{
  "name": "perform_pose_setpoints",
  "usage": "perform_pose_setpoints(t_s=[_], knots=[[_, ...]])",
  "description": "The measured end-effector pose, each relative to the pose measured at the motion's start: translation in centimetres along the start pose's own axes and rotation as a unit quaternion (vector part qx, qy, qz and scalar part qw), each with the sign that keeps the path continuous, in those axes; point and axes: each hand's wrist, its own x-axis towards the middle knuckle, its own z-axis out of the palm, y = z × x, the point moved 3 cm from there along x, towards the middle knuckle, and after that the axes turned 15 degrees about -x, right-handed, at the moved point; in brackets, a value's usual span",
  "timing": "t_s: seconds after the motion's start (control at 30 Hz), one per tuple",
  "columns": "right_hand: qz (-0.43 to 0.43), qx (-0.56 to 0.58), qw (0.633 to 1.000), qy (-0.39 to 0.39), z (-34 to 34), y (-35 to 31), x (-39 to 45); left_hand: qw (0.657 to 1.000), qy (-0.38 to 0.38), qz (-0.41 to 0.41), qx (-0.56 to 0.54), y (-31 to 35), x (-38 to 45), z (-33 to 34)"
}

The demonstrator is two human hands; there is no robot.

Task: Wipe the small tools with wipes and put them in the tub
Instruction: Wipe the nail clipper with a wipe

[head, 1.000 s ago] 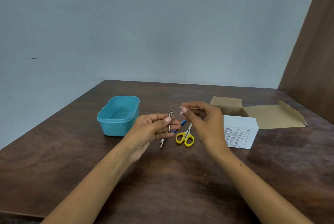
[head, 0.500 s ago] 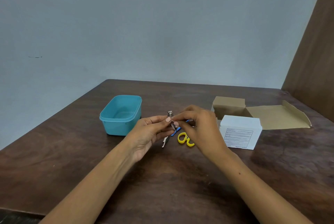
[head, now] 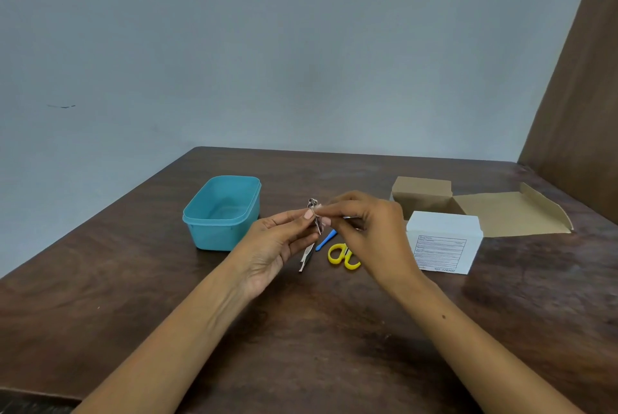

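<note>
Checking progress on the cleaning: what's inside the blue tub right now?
Nothing shows inside the blue tub: its floor and far walls look bare. The near wall hides a strip of floor behind it, so a small tool lying there cannot be ruled out.

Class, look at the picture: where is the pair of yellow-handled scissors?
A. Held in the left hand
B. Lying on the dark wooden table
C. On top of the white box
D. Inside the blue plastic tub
B: the yellow-handled scissors lie on the dark wooden table, between the blue plastic tub and the white box.
</note>
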Motion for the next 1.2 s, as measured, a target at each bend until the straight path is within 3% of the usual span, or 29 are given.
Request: perform_pose_setpoints(t_s=[0.1, 0.27, 0.5, 0.73, 0.97, 1.2], knots=[[0.020, 0.022, 0.999, -0.011, -0.26, -0.03, -0.12, 1.000, -0.001, -0.008, 0.001, 0.06, -0.19, 0.12], [0.041, 0.040, 0.997, 0.053, -0.71, -0.59, -0.46, 0.999, -0.021, -0.021, 0.028, -0.31, -0.11, 0.37], [0.059, 0.077, 0.995, -0.038, -0.54, -0.32, -0.08, 1.000, 0.001, -0.016, -0.014, -0.01, -0.08, 0.09], [0.038, 0.035, 0.998, 0.043, -0.80, -0.33, -0.45, 0.999, -0.013, -0.032, 0.005, -0.05, -0.19, 0.28], [0.028, 0.040, 0.999, -0.018, -0.65, -0.66, -0.36, 1.000, 0.014, -0.004, 0.007, 0.12, -0.06, 0.15], [0.025, 0.003, 1.000, 0.007, -0.51, -0.45, -0.37, 0.999, 0.015, -0.001, 0.032, -0.14, 0.07, 0.15]])
